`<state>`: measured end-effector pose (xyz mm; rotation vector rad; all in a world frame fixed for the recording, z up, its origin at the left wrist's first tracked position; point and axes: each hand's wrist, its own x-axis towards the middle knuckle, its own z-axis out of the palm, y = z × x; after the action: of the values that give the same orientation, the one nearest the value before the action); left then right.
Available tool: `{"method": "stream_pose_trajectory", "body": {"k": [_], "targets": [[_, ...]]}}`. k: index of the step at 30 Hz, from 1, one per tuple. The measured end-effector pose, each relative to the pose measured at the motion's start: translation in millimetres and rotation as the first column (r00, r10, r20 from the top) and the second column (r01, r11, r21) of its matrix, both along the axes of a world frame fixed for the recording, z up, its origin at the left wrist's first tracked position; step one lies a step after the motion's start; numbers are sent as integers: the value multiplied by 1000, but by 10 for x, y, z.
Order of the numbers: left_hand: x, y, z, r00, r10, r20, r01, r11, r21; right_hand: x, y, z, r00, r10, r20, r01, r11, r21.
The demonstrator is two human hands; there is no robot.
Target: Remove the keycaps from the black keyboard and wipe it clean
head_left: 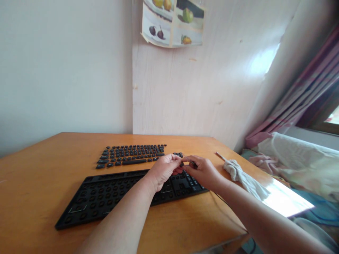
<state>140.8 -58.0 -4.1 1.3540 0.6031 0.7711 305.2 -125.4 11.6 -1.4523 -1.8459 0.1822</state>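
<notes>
Above the right part of a black keyboard (116, 192), both hands meet fingertip to fingertip. My left hand (167, 170) pinches a small black keycap (182, 164) between thumb and fingers. Close against it, my right hand (202, 171) is closed, with a small dark thing partly showing between its fingers; its kind is hidden. The keyboard's main section has bare key sockets, while some keys sit on its right-hand pad. Behind it, loose black keycaps (132, 152) lie in keyboard-like rows, and a few more lie partly hidden behind the hands.
All this lies on an orange-brown wooden table (34, 176). A grey-white cloth (242, 178) lies at the right beside a thin stick (220, 156). A cable (225, 203) runs from the keyboard toward the front right edge. Bedding (304, 162) lies beyond the table's right side.
</notes>
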Motion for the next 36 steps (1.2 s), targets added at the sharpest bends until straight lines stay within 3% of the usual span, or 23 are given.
{"method": "stream_pose_trajectory", "body": {"k": [15,19,22,24,26,31,36], "targets": [[3,-6,22,997,65,-42,-64,998,24,44,62,34,1000,-20,-9,19,999,-46],[-16,84,-14,957,277,-90,-259,950,173,257,240,20,992,-119,-43,112,984,-140],[-57,200,-56,869,468,-162,-373,833,409,421,391,-12,989,-151,-11,144,963,-228],[-88,249,-73,801,553,-227,-367,755,544,501,483,-42,987,-159,21,159,951,-264],[-109,260,-86,760,586,-280,-319,712,625,560,571,-79,984,-170,47,176,936,-306],[-105,231,-178,739,554,-383,-179,710,681,651,778,-184,985,-159,64,172,918,-357],[-100,240,-254,730,547,-410,-128,699,704,683,929,-278,990,-118,74,137,917,-375]]}}
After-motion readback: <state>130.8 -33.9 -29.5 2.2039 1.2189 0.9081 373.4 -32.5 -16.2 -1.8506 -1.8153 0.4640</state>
